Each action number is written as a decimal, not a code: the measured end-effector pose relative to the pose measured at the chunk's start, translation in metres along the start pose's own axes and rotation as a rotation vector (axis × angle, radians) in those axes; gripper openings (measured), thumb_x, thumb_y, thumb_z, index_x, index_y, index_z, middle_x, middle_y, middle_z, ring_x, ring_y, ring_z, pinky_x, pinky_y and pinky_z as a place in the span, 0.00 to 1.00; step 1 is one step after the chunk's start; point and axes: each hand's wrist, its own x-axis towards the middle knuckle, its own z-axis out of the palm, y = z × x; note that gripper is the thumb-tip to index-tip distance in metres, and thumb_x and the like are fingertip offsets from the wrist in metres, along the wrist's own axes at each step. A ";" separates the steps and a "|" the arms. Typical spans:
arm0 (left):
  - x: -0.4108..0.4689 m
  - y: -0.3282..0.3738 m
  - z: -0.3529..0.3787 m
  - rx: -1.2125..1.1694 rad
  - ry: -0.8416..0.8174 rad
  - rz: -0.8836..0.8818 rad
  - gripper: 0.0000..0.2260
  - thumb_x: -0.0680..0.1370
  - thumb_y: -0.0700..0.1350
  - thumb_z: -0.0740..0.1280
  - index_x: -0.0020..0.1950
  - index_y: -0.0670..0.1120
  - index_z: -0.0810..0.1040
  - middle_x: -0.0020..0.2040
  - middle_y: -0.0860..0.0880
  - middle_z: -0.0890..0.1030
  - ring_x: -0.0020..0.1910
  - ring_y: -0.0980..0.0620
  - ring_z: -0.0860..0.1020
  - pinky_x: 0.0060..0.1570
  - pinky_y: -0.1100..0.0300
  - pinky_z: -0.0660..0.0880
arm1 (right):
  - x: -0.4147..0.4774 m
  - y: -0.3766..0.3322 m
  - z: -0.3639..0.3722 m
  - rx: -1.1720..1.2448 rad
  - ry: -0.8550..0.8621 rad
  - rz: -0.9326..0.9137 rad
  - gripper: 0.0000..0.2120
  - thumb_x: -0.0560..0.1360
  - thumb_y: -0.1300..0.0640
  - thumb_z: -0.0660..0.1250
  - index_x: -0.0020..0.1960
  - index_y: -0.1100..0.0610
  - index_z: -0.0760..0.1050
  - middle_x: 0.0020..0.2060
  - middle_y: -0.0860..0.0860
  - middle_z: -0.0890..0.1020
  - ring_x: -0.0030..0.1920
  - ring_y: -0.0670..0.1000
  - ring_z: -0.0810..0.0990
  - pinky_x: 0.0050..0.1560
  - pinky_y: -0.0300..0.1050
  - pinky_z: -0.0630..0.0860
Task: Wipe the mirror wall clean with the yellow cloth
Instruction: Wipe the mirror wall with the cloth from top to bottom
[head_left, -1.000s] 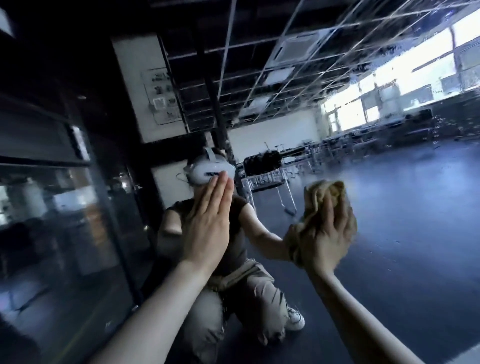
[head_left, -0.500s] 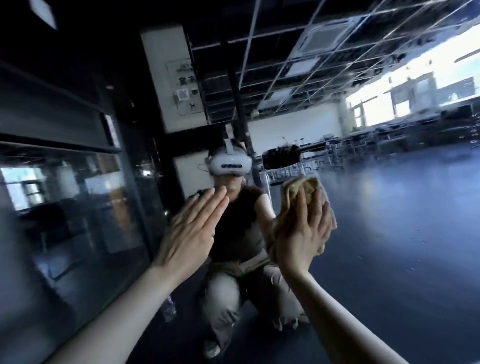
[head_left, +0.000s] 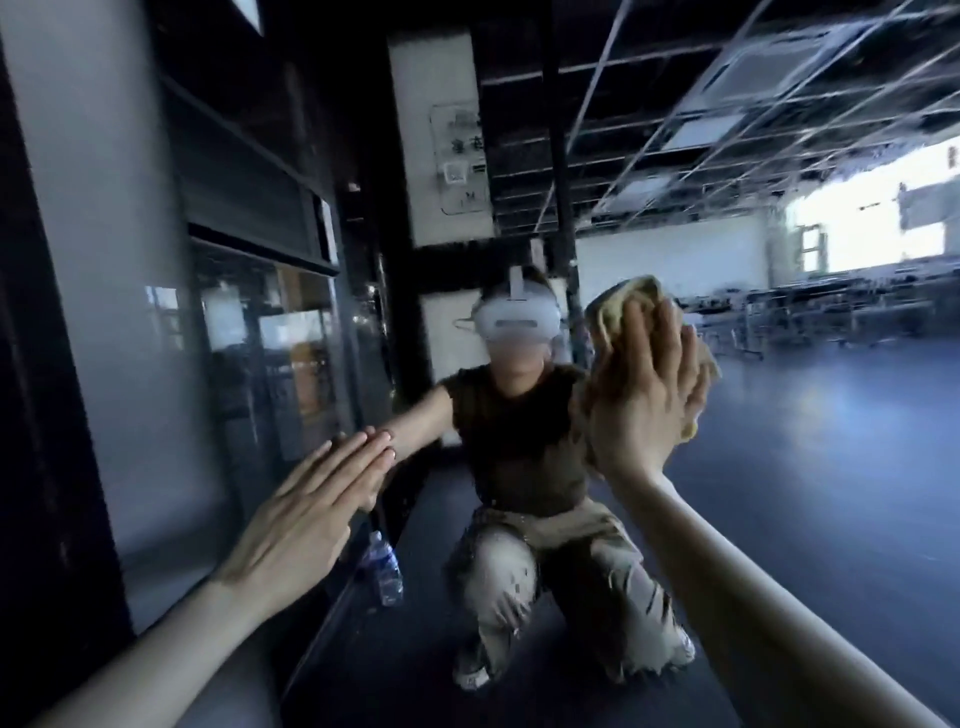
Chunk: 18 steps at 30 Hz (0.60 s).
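The mirror wall (head_left: 810, 467) fills the view ahead and reflects a crouching person with a white headset. My right hand (head_left: 644, 400) presses the crumpled yellow cloth (head_left: 623, 306) flat against the glass, fingers straight and pointing up. The cloth sticks out above and to the right of the hand. My left hand (head_left: 306, 514) lies flat on the mirror lower left, fingers straight and together, touching their own reflection.
A grey pillar (head_left: 104, 291) and a dark frame border the mirror on the left. A plastic water bottle (head_left: 384, 571) stands on the floor by the mirror's base. The reflection shows a dark open floor, tables and bright windows at right.
The view has swung left. My right hand has slid the cloth leftward, close beside the reflected headset. My left hand has moved lower and left on the glass.
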 end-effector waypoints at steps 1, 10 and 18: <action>0.002 -0.002 0.000 -0.011 -0.002 -0.022 0.32 0.69 0.41 0.51 0.74 0.41 0.62 0.75 0.45 0.60 0.75 0.48 0.56 0.72 0.52 0.51 | 0.006 -0.011 0.003 0.021 0.008 0.091 0.32 0.69 0.48 0.59 0.74 0.47 0.62 0.76 0.49 0.58 0.75 0.54 0.52 0.71 0.52 0.43; -0.016 0.019 0.001 -0.176 0.092 -0.178 0.32 0.68 0.39 0.54 0.74 0.40 0.58 0.75 0.46 0.59 0.74 0.49 0.55 0.73 0.56 0.48 | -0.119 -0.017 0.042 -0.260 -0.266 -0.785 0.32 0.70 0.56 0.59 0.73 0.47 0.60 0.73 0.46 0.60 0.72 0.54 0.58 0.73 0.52 0.41; -0.081 -0.006 0.012 -0.314 0.043 -0.434 0.36 0.65 0.33 0.63 0.73 0.40 0.62 0.73 0.46 0.64 0.70 0.50 0.60 0.70 0.61 0.52 | -0.079 -0.074 0.066 -0.268 -0.331 -1.068 0.31 0.67 0.57 0.54 0.71 0.49 0.67 0.70 0.49 0.70 0.70 0.55 0.61 0.71 0.54 0.44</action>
